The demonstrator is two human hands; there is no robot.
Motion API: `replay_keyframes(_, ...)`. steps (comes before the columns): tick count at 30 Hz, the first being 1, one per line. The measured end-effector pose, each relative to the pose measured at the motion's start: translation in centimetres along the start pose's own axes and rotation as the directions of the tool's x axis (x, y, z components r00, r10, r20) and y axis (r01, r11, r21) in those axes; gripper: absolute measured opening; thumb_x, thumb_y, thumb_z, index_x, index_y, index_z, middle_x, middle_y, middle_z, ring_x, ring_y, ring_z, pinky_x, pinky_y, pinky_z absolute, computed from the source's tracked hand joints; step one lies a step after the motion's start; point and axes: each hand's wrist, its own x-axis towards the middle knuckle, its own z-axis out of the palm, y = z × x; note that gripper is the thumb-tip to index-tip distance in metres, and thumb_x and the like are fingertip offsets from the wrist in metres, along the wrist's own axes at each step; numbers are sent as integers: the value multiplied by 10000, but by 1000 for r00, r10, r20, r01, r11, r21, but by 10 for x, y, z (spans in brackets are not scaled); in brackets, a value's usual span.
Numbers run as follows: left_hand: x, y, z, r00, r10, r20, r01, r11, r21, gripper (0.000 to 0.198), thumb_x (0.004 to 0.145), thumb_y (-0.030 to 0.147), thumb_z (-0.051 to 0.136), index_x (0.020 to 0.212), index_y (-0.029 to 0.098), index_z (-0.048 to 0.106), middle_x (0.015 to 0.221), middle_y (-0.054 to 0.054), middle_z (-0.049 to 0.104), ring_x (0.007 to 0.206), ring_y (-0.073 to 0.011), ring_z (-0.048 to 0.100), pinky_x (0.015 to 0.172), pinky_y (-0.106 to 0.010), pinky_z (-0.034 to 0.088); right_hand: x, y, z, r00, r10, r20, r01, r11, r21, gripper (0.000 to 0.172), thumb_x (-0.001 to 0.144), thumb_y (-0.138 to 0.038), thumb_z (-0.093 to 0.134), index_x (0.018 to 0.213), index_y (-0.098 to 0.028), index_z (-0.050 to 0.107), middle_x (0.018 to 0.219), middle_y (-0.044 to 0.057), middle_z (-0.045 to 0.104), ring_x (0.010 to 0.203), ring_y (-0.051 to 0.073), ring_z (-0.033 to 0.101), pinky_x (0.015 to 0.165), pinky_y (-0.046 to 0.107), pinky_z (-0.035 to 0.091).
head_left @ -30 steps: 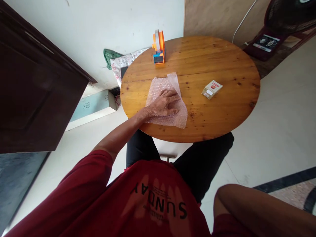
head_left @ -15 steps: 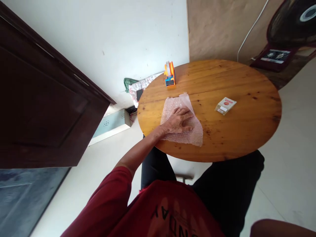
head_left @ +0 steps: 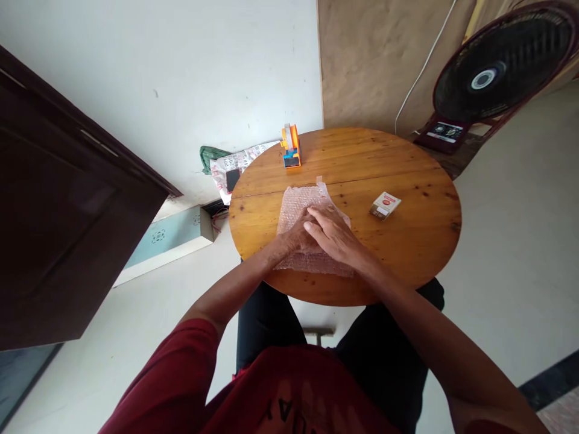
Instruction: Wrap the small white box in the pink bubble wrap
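Observation:
A folded sheet of bubble wrap (head_left: 296, 202) lies flat near the front left of the round wooden table. My left hand (head_left: 299, 234) rests flat on it, its fingers partly covered by my right hand (head_left: 333, 234). The right hand reaches over from the other side, fingers stretched out, lying across the left fingers and the wrap. A small piece of tape (head_left: 319, 179) seems to stick up at the wrap's far corner. Whether anything is inside the wrap is hidden.
An orange and blue tape dispenser (head_left: 292, 149) stands at the table's (head_left: 407, 172) far left edge. A small printed packet (head_left: 385, 205) lies to the right. Beyond the table are a black fan (head_left: 502, 66), a white cord (head_left: 420, 75) and a printed bag (head_left: 246, 158) with a dark phone-like object (head_left: 233, 179).
My right hand has come in from the lower right and settled over the left hand on the bubble wrap. The view has shifted to the right.

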Motion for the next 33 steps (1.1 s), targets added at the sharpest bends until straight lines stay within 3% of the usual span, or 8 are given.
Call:
replay_keyframes(5, -5, 4, -12, 995, 69, 78, -70, 997, 18, 689, 831, 521, 640, 1414, 167, 545, 1556, -174, 424, 1462, -399, 328, 1219, -604, 212, 26, 57, 7, 993, 113, -13, -114, 981, -158, 454, 1004, -321, 363, 1303, -90, 613, 1404, 188, 607, 1351, 304, 522, 1156, 475, 389)
replay_keyframes(9, -5, -1, -18, 994, 99, 38, -98, 995, -28, 756, 811, 581, 660, 1454, 215, 505, 1548, -167, 428, 1430, -395, 367, 1182, -610, 263, 25, 89, -2, 997, 77, -18, -79, 970, -230, 492, 1007, -311, 325, 1370, -92, 574, 1468, 181, 559, 1385, 308, 491, 1166, 490, 373)
replay_keyframes(11, -4, -7, -17, 997, 71, -4, -71, 995, -68, 677, 858, 575, 621, 1440, 243, 522, 1520, -144, 468, 1388, -363, 431, 1160, -567, 318, 22, 96, -5, 999, 46, -7, -46, 969, -244, 499, 1001, -292, 322, 1398, -99, 553, 1487, 178, 541, 1393, 308, 482, 1167, 504, 373)
replay_keyframes(14, -2, -17, -11, 995, -17, -99, 6, 993, -117, 574, 908, 545, 580, 1376, 213, 588, 1447, -149, 536, 1351, -335, 475, 1138, -521, 363, 19, 99, -6, 1000, 19, 8, -16, 958, -285, 505, 972, -237, 349, 1413, -81, 538, 1508, 191, 512, 1413, 313, 456, 1180, 515, 354)
replay_keyframes(16, -3, -22, -5, 992, -24, -126, 9, 992, -122, 637, 875, 579, 619, 1376, 187, 595, 1467, -167, 517, 1386, -348, 439, 1167, -529, 331, 19, 96, -5, 1000, 20, 21, -12, 947, -320, 507, 959, -211, 364, 1412, -62, 537, 1517, 202, 496, 1423, 320, 439, 1188, 516, 342)
replay_keyframes(19, -6, -23, 3, 993, -2, -119, -9, 995, -97, 793, 825, 678, 630, 1431, 172, 557, 1547, -192, 429, 1460, -373, 345, 1220, -554, 240, 19, 91, -5, 999, 38, 24, -27, 931, -364, 501, 956, -193, 375, 1406, -46, 539, 1519, 209, 489, 1426, 334, 429, 1191, 515, 334)
replay_keyframes(23, -8, -15, 6, 995, -27, -91, 21, 998, -66, 848, 832, 712, 596, 1487, 184, 498, 1585, -205, 374, 1498, -398, 282, 1230, -603, 169, 20, 92, -4, 998, 56, -5, -53, 914, -402, 496, 969, -217, 397, 1407, -29, 533, 1512, 224, 492, 1423, 357, 428, 1186, 520, 332)
replay_keyframes(33, -4, -7, 9, 995, -64, -79, 60, 997, -49, 907, 828, 765, 547, 1527, 197, 440, 1618, -211, 323, 1525, -424, 224, 1218, -658, 127, 22, 94, -4, 996, 79, -47, -92, 908, -408, 504, 971, -214, 356, 1406, -37, 536, 1503, 209, 508, 1408, 353, 445, 1170, 519, 362)
